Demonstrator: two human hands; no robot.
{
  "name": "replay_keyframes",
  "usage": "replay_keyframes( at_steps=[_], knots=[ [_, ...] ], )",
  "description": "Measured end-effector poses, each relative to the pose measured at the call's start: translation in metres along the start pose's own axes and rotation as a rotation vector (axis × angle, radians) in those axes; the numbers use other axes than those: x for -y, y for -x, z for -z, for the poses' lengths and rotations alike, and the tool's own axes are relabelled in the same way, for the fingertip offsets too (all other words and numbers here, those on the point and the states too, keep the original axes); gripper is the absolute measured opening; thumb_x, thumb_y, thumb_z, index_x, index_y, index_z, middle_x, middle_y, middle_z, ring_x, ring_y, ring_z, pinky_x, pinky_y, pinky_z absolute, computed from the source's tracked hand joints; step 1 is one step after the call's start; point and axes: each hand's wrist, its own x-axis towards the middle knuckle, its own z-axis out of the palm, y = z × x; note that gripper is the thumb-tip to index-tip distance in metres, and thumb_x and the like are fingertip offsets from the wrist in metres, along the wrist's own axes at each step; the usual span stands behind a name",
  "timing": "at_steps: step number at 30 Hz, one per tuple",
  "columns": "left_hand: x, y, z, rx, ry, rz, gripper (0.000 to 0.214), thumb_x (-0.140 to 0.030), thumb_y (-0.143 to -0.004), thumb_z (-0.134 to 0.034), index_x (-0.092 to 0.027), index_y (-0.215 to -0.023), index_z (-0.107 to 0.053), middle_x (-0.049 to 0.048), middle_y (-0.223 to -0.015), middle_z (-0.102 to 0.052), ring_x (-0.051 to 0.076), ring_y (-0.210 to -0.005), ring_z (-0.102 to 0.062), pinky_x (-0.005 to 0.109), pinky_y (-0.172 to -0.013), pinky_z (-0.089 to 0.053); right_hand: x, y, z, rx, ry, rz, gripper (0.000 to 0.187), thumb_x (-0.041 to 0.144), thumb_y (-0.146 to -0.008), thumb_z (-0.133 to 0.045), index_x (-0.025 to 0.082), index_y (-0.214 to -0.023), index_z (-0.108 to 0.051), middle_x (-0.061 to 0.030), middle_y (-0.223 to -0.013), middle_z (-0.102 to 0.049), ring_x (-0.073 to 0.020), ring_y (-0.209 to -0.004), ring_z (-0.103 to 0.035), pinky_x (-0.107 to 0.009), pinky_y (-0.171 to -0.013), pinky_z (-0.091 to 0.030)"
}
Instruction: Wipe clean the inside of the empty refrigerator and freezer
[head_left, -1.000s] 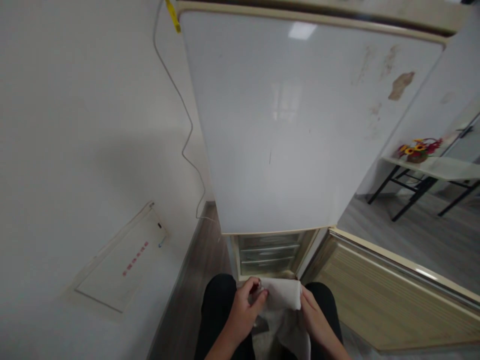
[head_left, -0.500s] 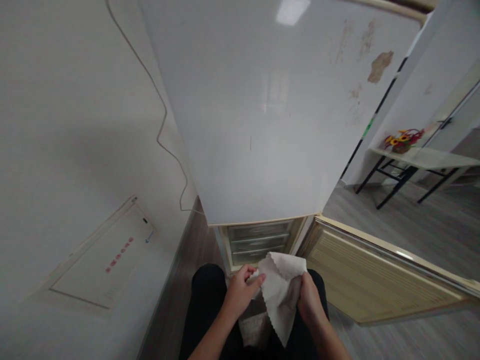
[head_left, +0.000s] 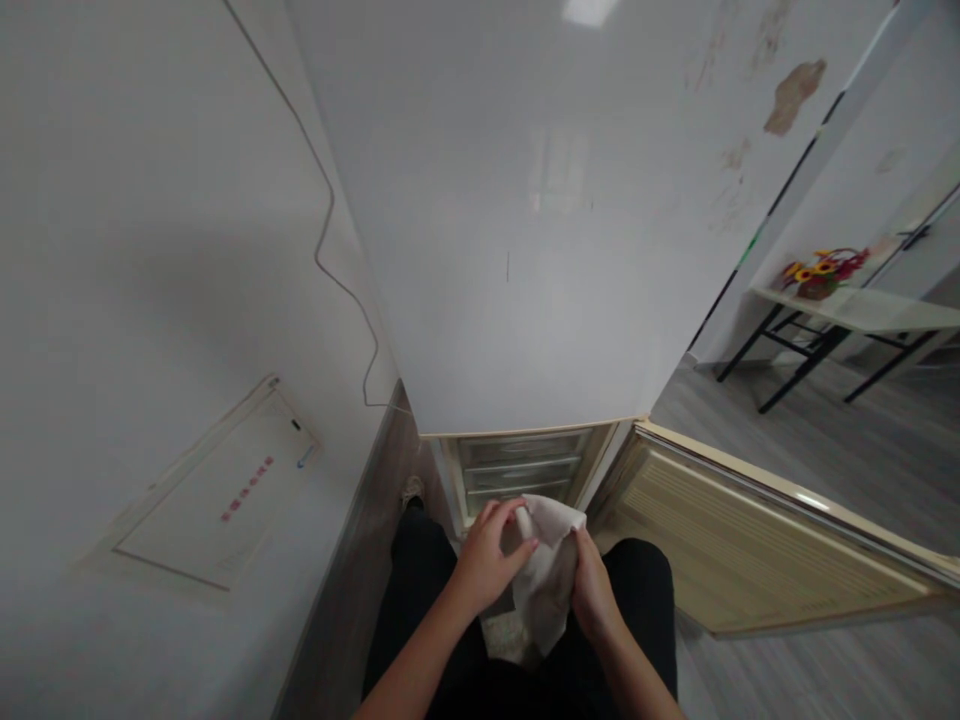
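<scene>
A white cloth (head_left: 546, 570) with a scalloped edge hangs between both my hands, low in the middle of the view. My left hand (head_left: 487, 558) pinches its upper left part, fingers curled round the fabric. My right hand (head_left: 591, 590) grips its right side. Both hands sit above my dark trousers, just in front of the refrigerator's lower compartment (head_left: 517, 470), whose clear drawers show. The upper refrigerator door (head_left: 540, 200) is closed, white and stained at the top right.
The lower refrigerator door (head_left: 757, 560) stands swung open to the right, its ribbed inner side up. A power cord (head_left: 330, 220) runs down the white wall at left. A wall panel (head_left: 217, 490) sits low left. A table with flowers (head_left: 825, 285) stands at right.
The cloth was spread wider half a second ago; now it is bunched smaller between my hands, which have come closer together. The view has shifted slightly.
</scene>
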Motion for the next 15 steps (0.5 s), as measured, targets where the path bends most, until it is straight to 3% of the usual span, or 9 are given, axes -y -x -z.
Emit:
replay_keyframes(
  at_steps=[3,5,7,11,15],
  knots=[
    [0.002,0.002,0.001,-0.09,-0.138,-0.079,0.032,-0.028,-0.085,-0.067,-0.028,-0.117,-0.069,0.0069,-0.126,-0.058,0.025,-0.122,-0.058,0.043,-0.108,-0.046,-0.005,0.003,-0.002,0.021,-0.094,-0.057,0.066,0.072,-0.083,-0.059,0.019,-0.121,-0.072,-0.0093,-0.127,-0.07,-0.0282,-0.121,-0.064,-0.036,-0.101,-0.052],
    [0.001,0.002,0.0,-0.117,-0.193,-0.102,0.032,-0.027,-0.087,-0.064,-0.027,-0.119,-0.067,0.0073,-0.128,-0.059,0.026,-0.124,-0.056,0.044,-0.11,-0.044,-0.009,0.006,-0.002,0.059,-0.116,-0.068,0.066,0.072,-0.082,-0.061,0.019,-0.121,-0.072,-0.0092,-0.126,-0.07,-0.0284,-0.121,-0.064,-0.037,-0.103,-0.051],
    [-0.001,0.001,-0.003,-0.044,-0.229,-0.1,0.042,-0.024,-0.082,-0.068,-0.026,-0.124,-0.063,0.0068,-0.124,-0.062,0.026,-0.119,-0.059,0.044,-0.106,-0.046,-0.014,0.008,-0.001,0.072,-0.112,-0.067,0.068,0.073,-0.08,-0.063,0.019,-0.12,-0.073,-0.0094,-0.126,-0.07,-0.0293,-0.123,-0.062,-0.039,-0.106,-0.048],
    [-0.003,-0.005,-0.009,0.099,-0.31,-0.07,0.03,-0.017,-0.079,-0.065,-0.023,-0.108,-0.068,0.006,-0.116,-0.066,0.026,-0.112,-0.06,0.044,-0.101,-0.047,-0.023,0.01,0.004,0.001,-0.071,-0.037,0.069,0.075,-0.075,-0.067,0.019,-0.115,-0.075,-0.0095,-0.129,-0.069,-0.0304,-0.131,-0.056,-0.04,-0.113,-0.042],
    [0.0,-0.012,-0.012,0.141,-0.32,-0.115,0.05,-0.01,-0.077,-0.061,-0.026,-0.124,-0.062,0.0064,-0.129,-0.063,0.026,-0.123,-0.056,0.047,-0.109,-0.04,-0.026,0.008,0.01,-0.005,-0.074,-0.071,0.069,0.074,-0.079,-0.063,0.017,-0.117,-0.074,-0.0104,-0.127,-0.07,-0.0303,-0.128,-0.058,-0.041,-0.111,-0.043]
  ],
)
